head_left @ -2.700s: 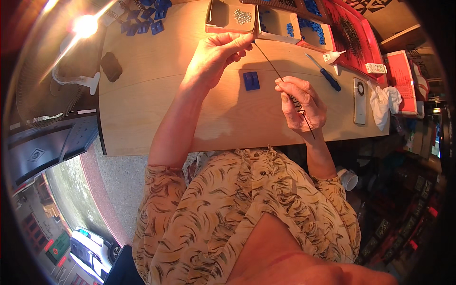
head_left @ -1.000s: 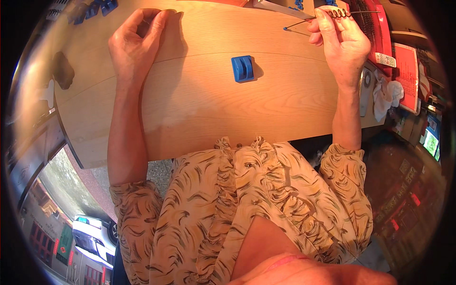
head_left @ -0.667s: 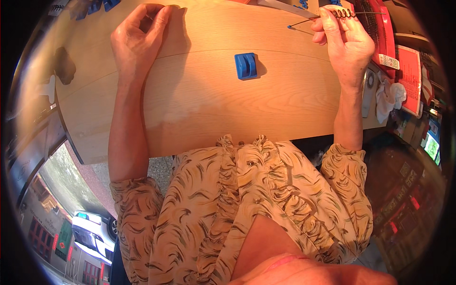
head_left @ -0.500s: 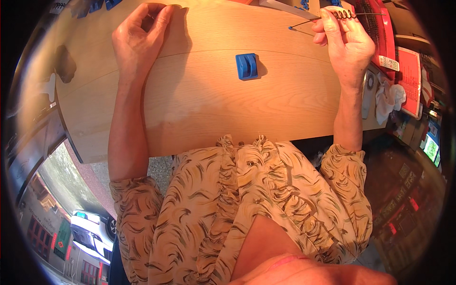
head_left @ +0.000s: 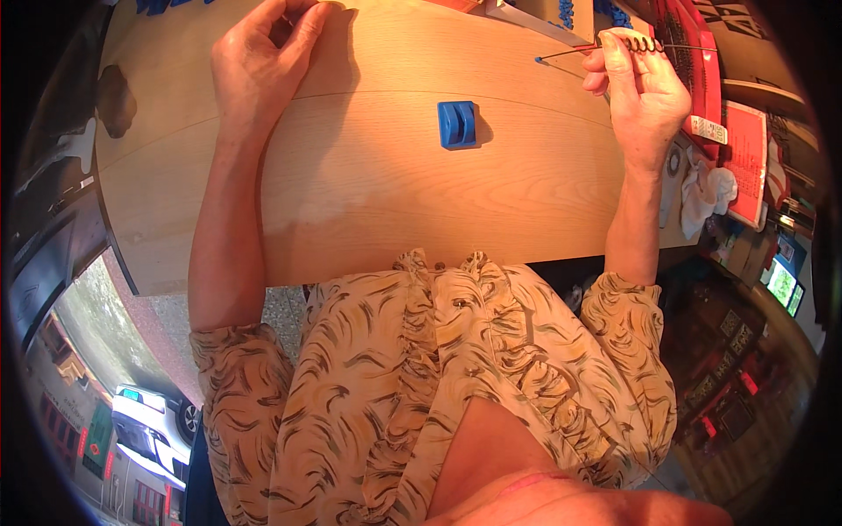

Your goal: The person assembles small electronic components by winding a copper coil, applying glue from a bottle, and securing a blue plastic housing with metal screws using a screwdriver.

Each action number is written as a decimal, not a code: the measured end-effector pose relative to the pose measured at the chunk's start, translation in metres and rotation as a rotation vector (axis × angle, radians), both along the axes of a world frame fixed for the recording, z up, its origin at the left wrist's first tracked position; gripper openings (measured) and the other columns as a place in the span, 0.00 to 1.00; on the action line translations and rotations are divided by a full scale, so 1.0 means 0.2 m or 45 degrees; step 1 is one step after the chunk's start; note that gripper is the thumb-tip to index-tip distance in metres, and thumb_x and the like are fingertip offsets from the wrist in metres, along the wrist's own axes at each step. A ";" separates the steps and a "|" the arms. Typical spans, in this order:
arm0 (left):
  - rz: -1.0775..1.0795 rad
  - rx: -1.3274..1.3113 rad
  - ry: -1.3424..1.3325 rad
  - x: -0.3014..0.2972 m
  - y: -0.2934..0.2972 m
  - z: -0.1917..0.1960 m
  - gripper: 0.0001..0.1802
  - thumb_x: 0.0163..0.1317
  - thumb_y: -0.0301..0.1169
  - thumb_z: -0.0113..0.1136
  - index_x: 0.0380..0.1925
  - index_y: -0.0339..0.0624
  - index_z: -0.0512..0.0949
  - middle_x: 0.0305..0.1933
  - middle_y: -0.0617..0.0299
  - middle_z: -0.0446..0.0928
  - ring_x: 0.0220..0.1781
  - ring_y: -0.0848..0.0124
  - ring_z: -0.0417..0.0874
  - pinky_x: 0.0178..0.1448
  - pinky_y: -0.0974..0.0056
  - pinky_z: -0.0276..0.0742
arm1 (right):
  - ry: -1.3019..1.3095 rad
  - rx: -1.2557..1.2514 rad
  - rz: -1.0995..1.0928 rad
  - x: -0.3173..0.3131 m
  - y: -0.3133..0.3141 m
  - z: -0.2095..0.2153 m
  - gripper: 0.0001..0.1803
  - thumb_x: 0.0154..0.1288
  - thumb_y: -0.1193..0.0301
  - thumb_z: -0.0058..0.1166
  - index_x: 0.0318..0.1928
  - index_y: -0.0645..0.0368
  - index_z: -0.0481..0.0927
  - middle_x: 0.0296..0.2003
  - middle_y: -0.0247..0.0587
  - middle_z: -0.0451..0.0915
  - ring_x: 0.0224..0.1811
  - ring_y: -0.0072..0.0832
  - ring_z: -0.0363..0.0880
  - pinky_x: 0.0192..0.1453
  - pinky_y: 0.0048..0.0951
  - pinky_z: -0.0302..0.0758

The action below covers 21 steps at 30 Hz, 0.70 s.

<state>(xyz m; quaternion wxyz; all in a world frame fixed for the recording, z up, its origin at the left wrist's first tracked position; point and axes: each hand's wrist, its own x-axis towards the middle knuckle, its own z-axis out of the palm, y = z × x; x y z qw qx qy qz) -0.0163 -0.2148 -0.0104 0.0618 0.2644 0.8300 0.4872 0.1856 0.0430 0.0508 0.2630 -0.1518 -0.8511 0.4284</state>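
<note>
The right hand is closed around one thin metal rod. The fingers pinch it near the top, where a few small dark loops sit on the rod. The rod sticks out from the hand to the left, and its tip hangs just above the wooden worktop.

The left hand is far off on the other side. Its fingertips are curled and pressed together at the far edge of the worktop. I cannot tell if it holds anything.

One small blue plastic piece lies flat on the worktop between the two hands, closer to the right hand but not touching it.

One white crumpled cloth lies near the right wrist, beside one red flat tray.
</note>
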 end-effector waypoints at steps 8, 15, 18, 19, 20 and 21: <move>-0.022 0.032 -0.073 0.00 0.00 0.01 0.10 0.66 0.35 0.66 0.38 0.40 0.85 0.26 0.71 0.81 0.28 0.84 0.75 0.32 0.76 0.70 | 0.077 -0.036 0.026 0.11 -0.02 -0.01 0.07 0.71 0.78 0.53 0.46 0.68 0.79 0.29 0.41 0.83 0.27 0.21 0.81 0.32 0.20 0.77; -0.389 0.341 -0.310 0.07 0.01 -0.04 0.10 0.68 0.28 0.63 0.45 0.34 0.84 0.38 0.66 0.84 0.37 0.80 0.80 0.46 0.74 0.77 | 0.369 -0.187 0.251 0.29 -0.23 0.08 0.10 0.69 0.83 0.47 0.48 0.75 0.75 0.31 0.50 0.82 0.30 0.30 0.82 0.38 0.32 0.81; -0.543 0.448 -0.591 0.19 0.04 0.02 0.12 0.68 0.30 0.64 0.46 0.35 0.84 0.39 0.65 0.85 0.38 0.81 0.80 0.46 0.73 0.78 | 0.379 -0.208 0.327 0.31 -0.32 0.13 0.10 0.69 0.82 0.48 0.48 0.75 0.75 0.31 0.52 0.81 0.30 0.32 0.82 0.37 0.34 0.82; -0.606 0.438 -0.742 0.22 0.04 0.04 0.13 0.68 0.32 0.64 0.47 0.35 0.84 0.40 0.65 0.85 0.37 0.81 0.80 0.46 0.73 0.77 | 0.408 -0.247 0.366 0.31 -0.34 0.14 0.10 0.69 0.82 0.48 0.48 0.75 0.75 0.31 0.52 0.81 0.30 0.32 0.82 0.37 0.34 0.83; -0.667 0.428 -0.890 0.25 0.04 0.06 0.14 0.68 0.34 0.64 0.47 0.35 0.84 0.40 0.64 0.85 0.37 0.81 0.79 0.46 0.72 0.77 | 0.406 -0.261 0.354 0.33 -0.36 0.15 0.09 0.69 0.82 0.49 0.47 0.75 0.75 0.31 0.54 0.82 0.29 0.32 0.82 0.36 0.34 0.83; -0.657 0.428 -0.891 0.27 0.04 0.07 0.14 0.68 0.34 0.64 0.47 0.35 0.84 0.40 0.64 0.85 0.37 0.81 0.79 0.46 0.72 0.77 | 0.404 -0.265 0.362 0.33 -0.38 0.15 0.09 0.69 0.82 0.49 0.47 0.75 0.75 0.31 0.54 0.82 0.29 0.32 0.82 0.36 0.34 0.83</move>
